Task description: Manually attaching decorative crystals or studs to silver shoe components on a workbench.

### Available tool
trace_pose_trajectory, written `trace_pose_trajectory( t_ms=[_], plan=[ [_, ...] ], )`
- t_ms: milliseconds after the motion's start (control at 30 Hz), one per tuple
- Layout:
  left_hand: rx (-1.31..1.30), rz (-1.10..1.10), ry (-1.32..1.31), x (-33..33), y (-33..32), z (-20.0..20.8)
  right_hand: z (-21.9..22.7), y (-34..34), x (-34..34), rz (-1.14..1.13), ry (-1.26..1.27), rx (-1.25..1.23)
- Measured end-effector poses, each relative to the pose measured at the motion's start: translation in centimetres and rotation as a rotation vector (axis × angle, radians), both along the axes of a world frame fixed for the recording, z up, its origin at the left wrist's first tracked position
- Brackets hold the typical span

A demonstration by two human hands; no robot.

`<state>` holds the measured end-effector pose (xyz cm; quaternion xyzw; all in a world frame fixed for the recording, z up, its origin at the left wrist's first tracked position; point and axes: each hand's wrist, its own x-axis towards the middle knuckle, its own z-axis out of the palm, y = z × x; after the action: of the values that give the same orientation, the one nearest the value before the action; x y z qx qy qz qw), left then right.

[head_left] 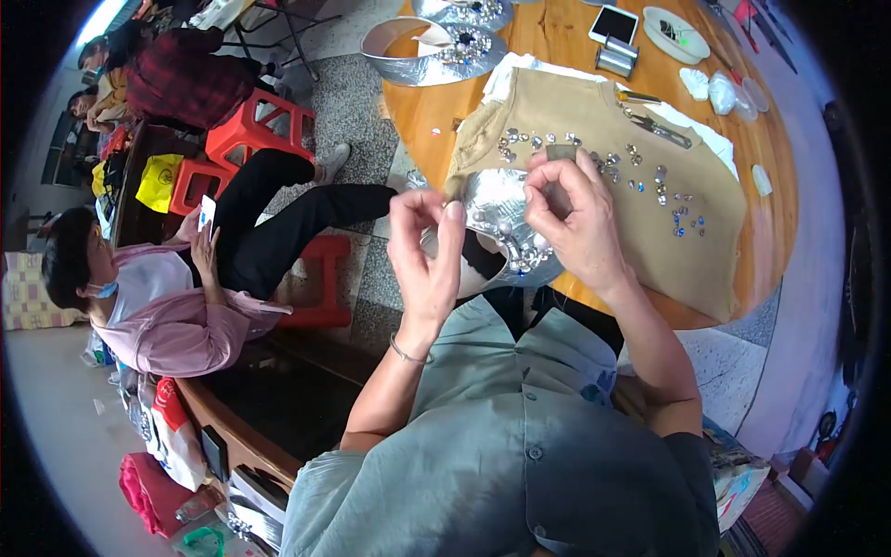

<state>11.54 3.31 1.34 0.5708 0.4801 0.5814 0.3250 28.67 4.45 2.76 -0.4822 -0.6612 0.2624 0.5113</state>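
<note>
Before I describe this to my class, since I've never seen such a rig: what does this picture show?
There is no robot, only a person's bare left hand and right hand. A wide camera on the head looks down, so straight edges bend. On the wooden table lies a tan cloth with shiny gems; beyond it are a phone and a spool. Between the hands is a silvery band, also with gems. Both hands are curled; what they hold, if anything, is too small to tell.
</note>
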Motion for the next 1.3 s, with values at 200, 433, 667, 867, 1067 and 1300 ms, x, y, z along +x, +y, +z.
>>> trace_pose_trajectory(
  t_ms=[200, 433, 667, 867, 1067, 1300],
  plan=[
    [-0.187, 0.049, 0.141, -1.2, -3.9, 0.8, 0.5, -2.0, -1.8, -0.088, -0.112, 0.115],
    [-0.158, -0.168, -0.037, -1.9, -5.4, -1.1, 0.2, -2.2, -4.2, -0.028, 0.447, -0.097],
    [-0.164, -0.501, -0.7, -1.7, -3.9, 0.7, 0.8, -4.2, -5.5, 0.069, 0.516, -0.092],
    [-0.335, -0.681, -0.928, -2.3, -3.6, 0.4, 1.0, -4.9, -6.1, 0.141, 0.567, -0.136],
    [-0.26, -0.615, -0.792, -1.9, -4.3, 1.0, -0.1, -5.3, -5.3, 0.043, 0.413, 0.001],
    [-0.144, -0.527, -0.597, -2.2, -4.4, 1.6, 1.6, -6.4, -4.4, 0.113, 0.506, -0.201]
  ],
)
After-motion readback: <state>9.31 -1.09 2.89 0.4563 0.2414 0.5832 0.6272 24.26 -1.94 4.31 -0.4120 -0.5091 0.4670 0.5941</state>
